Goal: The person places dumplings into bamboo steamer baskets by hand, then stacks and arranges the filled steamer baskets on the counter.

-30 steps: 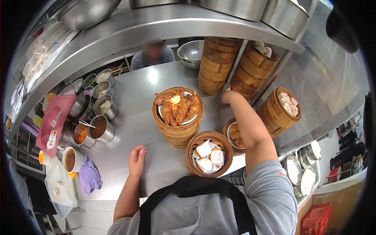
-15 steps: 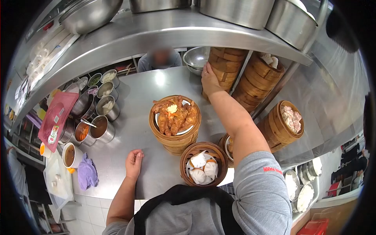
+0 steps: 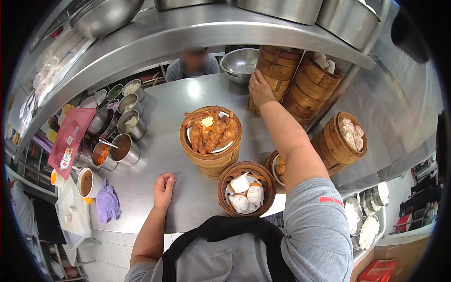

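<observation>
My right hand (image 3: 261, 89) is up against the left side of a tall stack of bamboo steamers (image 3: 277, 70) at the back, its fingers curled on the rims. On the counter's near side my left hand (image 3: 164, 189) rests loosely closed, with nothing visible in it. Between my hands stands a shorter steamer stack (image 3: 210, 162), topped by a plate of braised chicken feet (image 3: 206, 134) with chopped garlic. Closer to me, an open steamer (image 3: 222, 196) holds several white buns (image 3: 248, 192). Partly covered by my right forearm is another steamer (image 3: 271, 164) with yellowish pieces.
More steamer stacks (image 3: 312, 87) stand at right, one topped with pale meat pieces (image 3: 351, 135). A metal bowl (image 3: 238, 63) sits at the back. Metal sauce pots (image 3: 124, 149), a pink lid (image 3: 70, 136) and a purple cloth (image 3: 108, 204) are left. A metal shelf (image 3: 202, 40) crosses overhead.
The tall steamer stack under my right hand has shifted slightly right, narrowing the gap to its neighbour. My left hand stays at the same spot on the counter. The whole view shifts a little.
</observation>
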`<state>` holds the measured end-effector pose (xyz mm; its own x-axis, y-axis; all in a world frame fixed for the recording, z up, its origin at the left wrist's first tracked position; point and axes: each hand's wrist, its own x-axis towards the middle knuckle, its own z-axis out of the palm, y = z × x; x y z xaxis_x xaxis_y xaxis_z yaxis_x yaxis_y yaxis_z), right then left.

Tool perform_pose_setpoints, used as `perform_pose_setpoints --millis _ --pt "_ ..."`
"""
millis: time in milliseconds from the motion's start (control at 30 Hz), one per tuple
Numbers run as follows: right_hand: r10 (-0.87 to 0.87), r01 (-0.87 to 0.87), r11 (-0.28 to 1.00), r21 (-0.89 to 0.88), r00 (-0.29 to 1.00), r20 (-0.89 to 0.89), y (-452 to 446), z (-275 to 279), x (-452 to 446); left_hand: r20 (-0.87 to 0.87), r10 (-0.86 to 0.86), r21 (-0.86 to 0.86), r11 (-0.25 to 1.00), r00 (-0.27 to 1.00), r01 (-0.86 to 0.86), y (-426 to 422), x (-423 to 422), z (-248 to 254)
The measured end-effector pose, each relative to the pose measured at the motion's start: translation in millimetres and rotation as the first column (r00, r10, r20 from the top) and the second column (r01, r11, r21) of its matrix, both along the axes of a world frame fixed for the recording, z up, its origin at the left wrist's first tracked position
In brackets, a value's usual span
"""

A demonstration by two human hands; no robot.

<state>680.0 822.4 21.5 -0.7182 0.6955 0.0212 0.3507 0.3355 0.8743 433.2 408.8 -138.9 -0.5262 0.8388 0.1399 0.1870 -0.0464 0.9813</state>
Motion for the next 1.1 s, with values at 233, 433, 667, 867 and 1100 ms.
perform_pose_setpoints --millis 233,433,667,867,1100 --pt "-0.004 0.004 1.0 0.029 1.0 -0.003 2.0 -0.8 2.7 0.007 -0.022 -0.001 1.0 1.0 0.022 -0.6 0.1 3.9" --pt "-0.015 0.015 1.0 0.022 1.0 0.02 -1.4 2.5 2.5 0.004 -0.053 0.026 0.998 0.999 0.053 1.6 -4.9 -4.8" --pt "-0.004 -0.018 0.981 -0.193 0.994 -0.113 -15.4 10.1 7.9 0.011 -0.082 -0.026 0.996 0.997 0.082 -1.4 -3.1 4.0" --pt "-0.273 -0.011 0.746 -0.666 0.906 -0.322 -101.8 29.6 30.9 0.037 -0.078 0.011 0.997 0.996 0.078 2.1 -3.9 0.2" --pt "-0.612 -0.46 0.691 -0.558 0.038 -0.79 -170.4 45.2 158.4 0.042 -0.117 0.036 0.993 0.992 0.116 2.9 -5.4 -2.8"
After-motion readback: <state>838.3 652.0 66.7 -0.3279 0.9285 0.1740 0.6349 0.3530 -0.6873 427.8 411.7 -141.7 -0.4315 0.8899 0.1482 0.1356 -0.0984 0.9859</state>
